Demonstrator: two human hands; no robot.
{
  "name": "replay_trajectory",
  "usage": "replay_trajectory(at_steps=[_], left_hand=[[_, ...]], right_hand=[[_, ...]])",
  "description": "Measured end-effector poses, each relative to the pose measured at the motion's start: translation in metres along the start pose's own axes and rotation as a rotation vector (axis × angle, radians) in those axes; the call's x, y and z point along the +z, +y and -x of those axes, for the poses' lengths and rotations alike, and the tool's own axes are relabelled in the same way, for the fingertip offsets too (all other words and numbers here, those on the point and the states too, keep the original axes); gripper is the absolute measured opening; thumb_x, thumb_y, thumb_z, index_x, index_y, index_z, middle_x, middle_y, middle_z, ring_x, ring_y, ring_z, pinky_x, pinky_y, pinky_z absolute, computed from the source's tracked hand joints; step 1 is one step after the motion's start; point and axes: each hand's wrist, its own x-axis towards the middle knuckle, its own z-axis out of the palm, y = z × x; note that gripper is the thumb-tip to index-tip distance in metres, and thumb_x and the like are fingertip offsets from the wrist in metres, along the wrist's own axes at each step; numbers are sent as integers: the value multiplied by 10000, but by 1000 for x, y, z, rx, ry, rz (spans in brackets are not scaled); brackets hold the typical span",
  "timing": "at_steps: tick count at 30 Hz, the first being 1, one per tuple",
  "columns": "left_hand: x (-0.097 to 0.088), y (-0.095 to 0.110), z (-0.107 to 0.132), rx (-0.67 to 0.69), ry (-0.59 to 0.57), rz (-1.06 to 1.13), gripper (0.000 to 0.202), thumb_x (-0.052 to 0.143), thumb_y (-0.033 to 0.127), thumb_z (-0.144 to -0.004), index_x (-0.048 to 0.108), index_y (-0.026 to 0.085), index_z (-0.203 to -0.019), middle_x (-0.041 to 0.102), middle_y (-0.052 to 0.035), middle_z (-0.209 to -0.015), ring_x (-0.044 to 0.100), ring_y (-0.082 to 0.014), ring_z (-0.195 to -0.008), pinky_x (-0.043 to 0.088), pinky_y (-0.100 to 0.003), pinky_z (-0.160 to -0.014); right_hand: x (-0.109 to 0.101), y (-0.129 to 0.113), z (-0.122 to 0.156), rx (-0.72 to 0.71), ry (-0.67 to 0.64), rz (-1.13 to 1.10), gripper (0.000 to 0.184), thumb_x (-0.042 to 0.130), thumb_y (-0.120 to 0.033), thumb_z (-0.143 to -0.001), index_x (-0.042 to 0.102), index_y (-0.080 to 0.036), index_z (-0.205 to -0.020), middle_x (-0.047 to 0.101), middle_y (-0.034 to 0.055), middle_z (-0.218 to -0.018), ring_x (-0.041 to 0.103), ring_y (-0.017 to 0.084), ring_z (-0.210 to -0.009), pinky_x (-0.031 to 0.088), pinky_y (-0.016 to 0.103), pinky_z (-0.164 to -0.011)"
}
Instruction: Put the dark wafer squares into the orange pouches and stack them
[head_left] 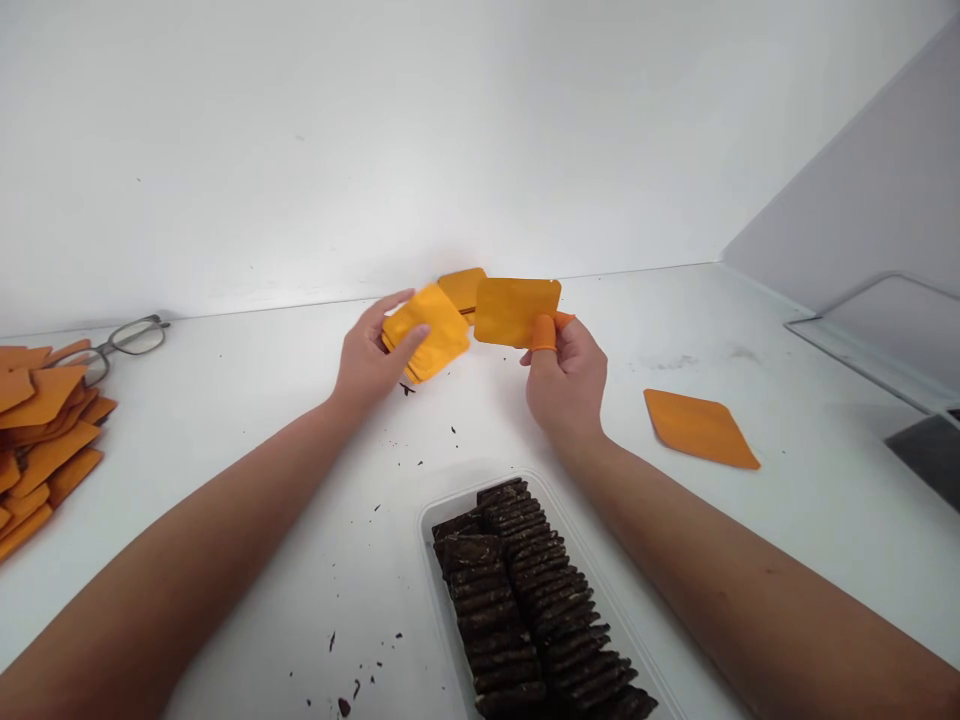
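My left hand (369,358) grips a small stack of orange pouches (427,332), thumb on top, above the white table (262,440). My right hand (566,375) pinches a single orange pouch (516,310) just to the right of that stack; an orange finger cot covers its thumb. Another orange pouch (461,287) lies on the table behind both hands. A clear plastic tray (429,520) filled with rows of dark brown biscuits (525,600) stands close to me, between my forearms.
A heap of orange pouches (41,435) lies at the left edge, with a pair of glasses (120,342) behind it. One orange pouch (699,428) lies flat to the right. Dark crumbs (352,690) dot the table. A white wall stands behind; a clear panel (885,330) sits far right.
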Motion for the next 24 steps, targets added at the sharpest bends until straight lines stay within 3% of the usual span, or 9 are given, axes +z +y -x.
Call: replay_trajectory(at_steps=[4,7,10,14,17,20,24], left_hand=[[-32,-29,-17,-81,138,-212,498,680,460,-911,597,250,-1356,714,-128,-1256,721,-278,-1095,630,-457,-911],[-54,-48,-26,-112,181,-371,406,716,447,-854,703,260,-1215,737,-114,-1085,704,-325,-1046,585,-528,-946],[-62,-52,-28,-128,206,-502,374,642,513,-883,735,272,-1153,695,-123,-1030,693,-332,-1003,569,-539,-946],[-49,-22,-20,-105,190,-637,556,535,583,-923,649,216,-1325,574,-202,-1384,566,-410,-1263,444,-649,-1076],[-35,13,-12,-40,92,-686,544,446,542,-983,589,216,-1394,509,-161,-1519,466,-386,-1394,343,-648,-1169],[-23,44,-7,86,-43,-546,540,408,527,-1013,566,190,-1404,576,-133,-1476,498,-331,-1380,330,-605,-1198],[-13,64,0,137,-158,-324,497,550,556,-968,632,221,-1326,726,-92,-1272,676,-241,-1151,531,-452,-1030]], right_hand=[[-1,-3,0,28,19,-60,380,525,-524,-1025,604,-153,-997,557,-18,-759,478,78,-595,432,213,-550],[0,-5,1,45,0,-107,385,522,-530,-1023,598,-154,-995,584,-7,-772,514,86,-615,443,219,-558],[1,-6,1,77,-20,-138,368,494,-525,-1034,568,-166,-1000,598,-9,-710,540,100,-597,449,228,-554],[2,-8,2,112,-80,-157,334,447,-505,-1056,525,-181,-1031,622,-12,-648,537,100,-525,458,233,-538],[2,-9,4,97,-136,-141,370,463,-526,-1052,547,-168,-1013,600,-30,-659,521,82,-513,451,215,-523],[0,-13,7,46,-203,-102,412,506,-544,-1035,570,-154,-919,533,-55,-645,436,54,-477,390,187,-470],[-5,-17,11,-66,-320,-38,424,558,-515,-1019,557,-152,-801,493,-62,-628,399,44,-483,377,176,-468]])
